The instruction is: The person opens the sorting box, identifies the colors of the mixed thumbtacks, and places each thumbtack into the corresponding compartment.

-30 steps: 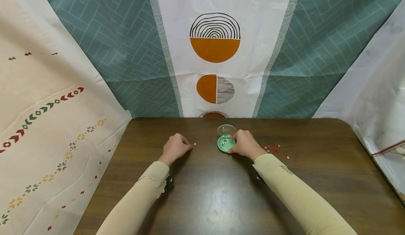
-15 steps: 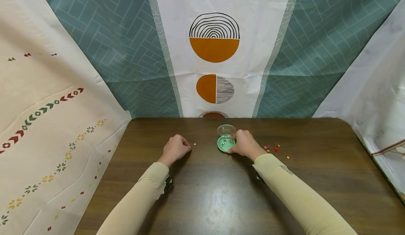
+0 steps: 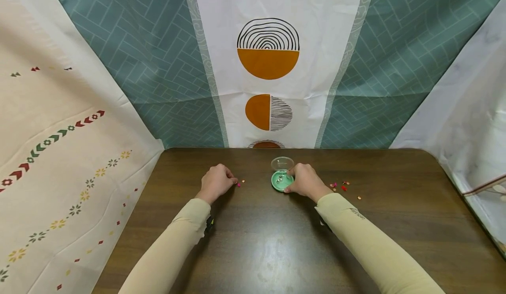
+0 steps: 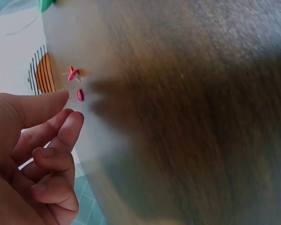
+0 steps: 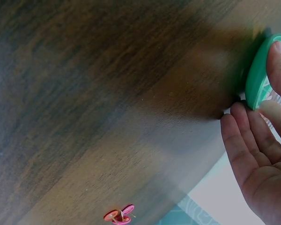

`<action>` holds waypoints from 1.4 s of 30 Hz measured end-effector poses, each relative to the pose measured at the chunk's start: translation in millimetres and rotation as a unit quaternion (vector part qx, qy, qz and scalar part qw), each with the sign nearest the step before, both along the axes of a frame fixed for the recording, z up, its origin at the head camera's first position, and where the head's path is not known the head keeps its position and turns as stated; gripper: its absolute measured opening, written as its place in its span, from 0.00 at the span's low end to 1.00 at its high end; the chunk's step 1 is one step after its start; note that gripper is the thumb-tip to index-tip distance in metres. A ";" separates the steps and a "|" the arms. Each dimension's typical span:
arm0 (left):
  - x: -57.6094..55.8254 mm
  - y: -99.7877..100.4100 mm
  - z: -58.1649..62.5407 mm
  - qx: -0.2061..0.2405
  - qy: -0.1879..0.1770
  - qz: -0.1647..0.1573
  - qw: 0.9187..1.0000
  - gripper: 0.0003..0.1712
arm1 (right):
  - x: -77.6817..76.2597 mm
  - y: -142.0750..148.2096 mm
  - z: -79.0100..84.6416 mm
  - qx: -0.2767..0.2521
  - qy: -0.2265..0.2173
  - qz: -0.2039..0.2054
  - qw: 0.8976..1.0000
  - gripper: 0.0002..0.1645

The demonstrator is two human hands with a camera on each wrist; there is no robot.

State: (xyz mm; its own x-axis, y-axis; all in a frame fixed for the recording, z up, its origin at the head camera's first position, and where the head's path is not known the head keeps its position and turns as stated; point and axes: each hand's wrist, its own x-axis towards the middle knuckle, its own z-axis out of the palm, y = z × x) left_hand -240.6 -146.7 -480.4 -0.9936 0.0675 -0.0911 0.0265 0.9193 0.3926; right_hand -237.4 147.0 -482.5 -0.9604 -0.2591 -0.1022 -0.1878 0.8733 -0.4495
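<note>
In the head view my left hand (image 3: 218, 183) is at the centre left, its thumb and first fingers close together beside a pink thumbtack (image 3: 239, 185). The left wrist view shows a small gap between thumb and fingers, with the pink tack (image 4: 80, 95) just past their tips. Another pink tack (image 4: 73, 75) and an orange one (image 4: 70, 69) lie beyond it. My right hand (image 3: 306, 180) grips the right rim of a small round green case (image 3: 276, 188), thumb on the near side. Its clear lid (image 3: 282, 164) stands open behind. Several shiny bits lie inside.
Right of my right hand, several loose tacks lie scattered, among them a red one (image 3: 344, 188) and an orange one (image 3: 359, 197). The brown wooden table (image 3: 269, 241) ends at a patterned cloth (image 3: 269, 65) at the back.
My left hand has shifted slightly left and back from the pink tack, which now shows beside the fingertips. The right hand and the green case have stayed in place.
</note>
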 end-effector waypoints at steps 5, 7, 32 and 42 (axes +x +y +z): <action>-0.7 -0.3 -1.7 -0.018 -0.005 -0.005 1.000 0.07 | 0.7 -0.1 -0.6 -0.002 0.002 0.000 1.000 0.37; -1.2 -1.0 -1.8 -0.021 -0.003 -0.005 1.000 0.07 | 0.8 -0.2 0.0 -0.003 0.004 0.000 1.000 0.37; -7.3 38.0 7.8 0.406 -0.161 -0.020 0.899 0.18 | -1.1 0.9 1.8 -0.006 0.010 0.006 1.000 0.37; -5.3 73.8 3.9 0.362 -0.097 -0.064 0.925 0.13 | -0.9 1.7 1.0 -0.010 0.011 0.003 1.000 0.37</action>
State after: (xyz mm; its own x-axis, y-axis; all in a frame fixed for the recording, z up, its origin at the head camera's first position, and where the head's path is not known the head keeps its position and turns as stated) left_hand -245.9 -72.9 -476.5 -0.9430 0.2964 -0.1513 -0.0186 0.4070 0.9132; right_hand -238.4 148.8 -481.5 -0.9606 -0.2671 -0.0766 -0.2030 0.8628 -0.4630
